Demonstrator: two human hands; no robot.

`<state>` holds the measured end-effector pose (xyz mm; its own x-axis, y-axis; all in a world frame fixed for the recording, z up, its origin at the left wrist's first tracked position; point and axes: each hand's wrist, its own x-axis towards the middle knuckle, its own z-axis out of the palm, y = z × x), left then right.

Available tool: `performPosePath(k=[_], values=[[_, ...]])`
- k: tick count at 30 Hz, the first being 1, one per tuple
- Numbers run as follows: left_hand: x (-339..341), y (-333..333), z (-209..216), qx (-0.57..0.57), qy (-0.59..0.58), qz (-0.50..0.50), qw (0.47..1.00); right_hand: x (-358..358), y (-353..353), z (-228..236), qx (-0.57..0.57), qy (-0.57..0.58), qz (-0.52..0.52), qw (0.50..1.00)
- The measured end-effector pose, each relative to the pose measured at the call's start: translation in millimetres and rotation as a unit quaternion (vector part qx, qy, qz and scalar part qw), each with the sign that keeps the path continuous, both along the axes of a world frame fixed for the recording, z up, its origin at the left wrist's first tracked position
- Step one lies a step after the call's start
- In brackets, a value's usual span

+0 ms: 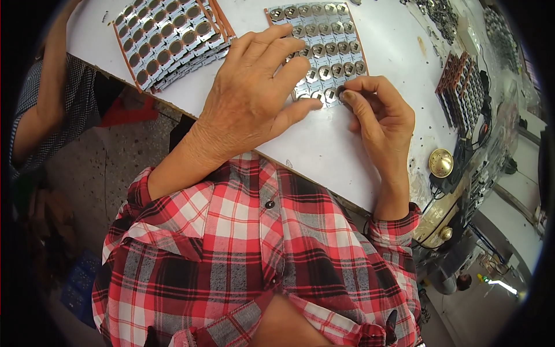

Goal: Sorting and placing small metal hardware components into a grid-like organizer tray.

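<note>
A panel of small circuit boards (325,49) lies flat on the white table, with rows of shiny round metal parts and brown edge strips. My left hand (248,87) rests across its left side. The fingers are spread and hold nothing, and they hide part of the panel. At the panel's near right corner, my right hand (378,113) pinches a small dark round piece (341,93) between thumb and forefinger. That piece is mostly covered by the fingertips, so its exact kind cannot be made out.
A stack of similar panels (167,37) with dark round spots sits at the left table edge. More panels (462,92) stand stacked at the right, near a brass-coloured dome (441,163) and cables. Small loose parts (433,17) are heaped at the far right. Another person's arm (52,75) shows at the left.
</note>
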<state>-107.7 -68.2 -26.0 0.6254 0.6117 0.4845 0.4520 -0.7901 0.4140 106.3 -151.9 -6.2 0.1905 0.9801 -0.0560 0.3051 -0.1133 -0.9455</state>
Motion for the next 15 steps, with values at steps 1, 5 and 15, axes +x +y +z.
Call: performPosePath(k=[1, 5, 15], values=[[0, 0, 2, -0.005, -0.001, -0.001, 1.000, -1, 0, 3, -0.012, -0.022, 0.004, 1.000], [-1, -1, 2, -0.011, -0.003, -0.006, 1.000, -2, 0, 1, 0.002, -0.106, 0.016, 0.994], [0, 2, -1, -0.001, -0.009, -0.004, 1.000, 1, 5, 1, 0.090, -0.201, 0.046, 0.974]])
